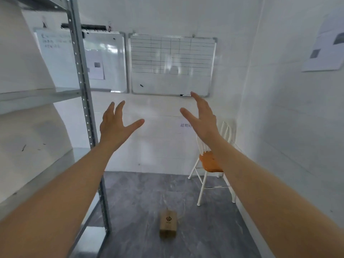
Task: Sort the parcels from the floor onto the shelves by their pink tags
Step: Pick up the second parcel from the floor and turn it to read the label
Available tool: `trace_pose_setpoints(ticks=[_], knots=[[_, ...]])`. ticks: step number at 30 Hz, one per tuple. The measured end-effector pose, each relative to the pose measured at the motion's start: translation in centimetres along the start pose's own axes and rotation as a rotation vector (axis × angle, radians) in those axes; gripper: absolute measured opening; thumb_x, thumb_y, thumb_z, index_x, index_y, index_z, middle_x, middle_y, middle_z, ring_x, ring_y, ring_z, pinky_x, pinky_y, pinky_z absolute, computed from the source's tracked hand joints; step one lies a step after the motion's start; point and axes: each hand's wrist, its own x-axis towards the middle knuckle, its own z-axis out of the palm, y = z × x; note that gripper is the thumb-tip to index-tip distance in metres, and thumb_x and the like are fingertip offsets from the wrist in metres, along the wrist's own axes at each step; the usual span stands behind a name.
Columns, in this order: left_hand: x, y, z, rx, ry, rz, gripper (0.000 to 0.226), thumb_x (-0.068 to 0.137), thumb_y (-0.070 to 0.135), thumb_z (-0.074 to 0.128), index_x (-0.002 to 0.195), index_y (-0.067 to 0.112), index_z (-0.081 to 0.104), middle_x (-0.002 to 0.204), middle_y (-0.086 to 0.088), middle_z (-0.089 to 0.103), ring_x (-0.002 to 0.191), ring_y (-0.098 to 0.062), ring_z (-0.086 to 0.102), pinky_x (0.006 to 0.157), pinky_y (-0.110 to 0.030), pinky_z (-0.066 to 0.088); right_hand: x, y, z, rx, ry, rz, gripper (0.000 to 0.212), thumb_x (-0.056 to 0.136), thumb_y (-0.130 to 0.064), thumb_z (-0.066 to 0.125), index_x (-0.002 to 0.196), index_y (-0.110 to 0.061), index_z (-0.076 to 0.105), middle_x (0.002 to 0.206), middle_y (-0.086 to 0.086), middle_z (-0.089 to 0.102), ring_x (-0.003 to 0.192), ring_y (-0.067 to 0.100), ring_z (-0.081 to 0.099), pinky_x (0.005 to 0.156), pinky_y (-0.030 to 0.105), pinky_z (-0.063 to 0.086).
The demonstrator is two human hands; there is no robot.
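One brown cardboard parcel (168, 225) with a black logo lies on the grey floor, low in the middle of the view. No pink tag shows on it from here. Both my arms are stretched forward at chest height, far above the parcel. My left hand (115, 125) is open with fingers spread and holds nothing. My right hand (202, 116) is open too, palm turned inward, empty. The metal shelving unit (81, 86) stands at my left, and its visible shelves (37, 94) carry nothing I can see.
Two whiteboards (173, 66) hang on the far wall. A white chair with an orange seat (210, 162) stands in the right corner by the wall. Grey floor (141, 202) runs between the shelf post and the chair. A paper sheet (327, 47) hangs on the right wall.
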Motion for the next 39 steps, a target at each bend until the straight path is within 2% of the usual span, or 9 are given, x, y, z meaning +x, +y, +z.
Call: trace_pose_setpoints(ticks=[5,9,14,18,23,29,33,36,39], knots=[[6.5,-3.2,3.6,-0.016,-0.078,0.075,0.087,0.079,0.057,0.057,0.149,0.024,0.017,0.161,0.0,0.008,0.148,-0.02,0.007,0.117,-0.047,0.014,4.1,2.9,3.4,-0.081,0.05,0.048,0.07,0.087,-0.054,0.049,0.148,-0.031,0.026,0.157,-0.003,0.028,0.145,0.018,0.023,0.117,0.048,0.018],[10.6,-5.8,7.5,-0.065,-0.149,0.122,0.082,0.083,0.055,0.054,0.15,0.025,0.015,0.161,0.003,0.008,0.148,-0.016,0.006,0.119,-0.045,0.008,6.3,6.1,6.8,-0.102,0.063,0.1,0.07,0.087,-0.052,0.053,0.148,-0.034,0.025,0.16,-0.003,0.023,0.147,0.017,0.016,0.118,0.051,0.015],[13.6,-8.9,13.6,-0.101,-0.236,0.105,0.078,0.086,0.054,0.05,0.15,0.027,0.014,0.161,0.004,0.006,0.148,-0.013,0.004,0.119,-0.042,0.003,8.7,10.8,10.9,-0.121,0.029,0.192,0.079,0.077,-0.061,0.048,0.148,-0.035,0.024,0.159,-0.005,0.023,0.147,0.016,0.018,0.118,0.05,0.016],[17.1,-11.0,18.7,-0.091,-0.286,0.083,0.076,0.087,0.055,0.047,0.15,0.03,0.013,0.161,0.004,0.005,0.148,-0.013,0.003,0.119,-0.043,0.003,11.8,15.2,13.7,-0.1,-0.001,0.234,0.081,0.077,-0.061,0.049,0.148,-0.035,0.022,0.16,-0.006,0.022,0.147,0.016,0.018,0.118,0.05,0.016],[23.3,-13.4,25.0,-0.06,-0.272,0.067,0.077,0.086,0.055,0.048,0.15,0.03,0.014,0.161,0.002,0.008,0.148,-0.016,0.007,0.119,-0.045,0.008,17.1,21.5,16.7,-0.062,0.026,0.274,0.082,0.076,-0.061,0.051,0.149,-0.034,0.022,0.159,-0.005,0.023,0.147,0.016,0.02,0.118,0.05,0.018],[29.1,-16.0,33.6,-0.026,-0.331,0.005,0.082,0.082,0.058,0.052,0.15,0.031,0.013,0.161,0.002,0.009,0.148,-0.017,0.01,0.118,-0.045,0.015,22.3,30.6,20.0,-0.105,-0.044,0.299,0.078,0.082,-0.055,0.056,0.149,-0.032,0.023,0.158,-0.005,0.025,0.146,0.017,0.021,0.118,0.05,0.02],[30.0,-19.5,39.1,-0.029,-0.415,-0.061,0.087,0.079,0.062,0.054,0.149,0.034,0.012,0.161,0.003,0.008,0.147,-0.017,0.012,0.117,-0.047,0.016,23.4,36.0,23.5,-0.123,-0.116,0.383,0.081,0.077,-0.062,0.052,0.148,-0.036,0.022,0.158,-0.006,0.026,0.146,0.016,0.022,0.116,0.051,0.022],[28.4,-23.9,43.6,-0.024,-0.519,-0.123,0.094,0.072,0.068,0.055,0.149,0.035,0.012,0.16,0.004,0.008,0.147,-0.018,0.013,0.117,-0.046,0.017,21.4,40.2,26.9,-0.111,-0.164,0.45,0.081,0.075,-0.063,0.057,0.146,-0.04,0.025,0.156,-0.007,0.03,0.144,0.015,0.026,0.116,0.051,0.023],[25.2,-29.2,49.5,-0.044,-0.607,-0.201,0.095,0.071,0.065,0.059,0.149,0.032,0.016,0.16,0.003,0.013,0.146,-0.018,0.015,0.117,-0.046,0.018,17.1,45.3,30.6,-0.102,-0.215,0.497,0.074,0.078,-0.056,0.063,0.142,-0.044,0.027,0.15,-0.016,0.032,0.141,0.01,0.027,0.116,0.05,0.023]])
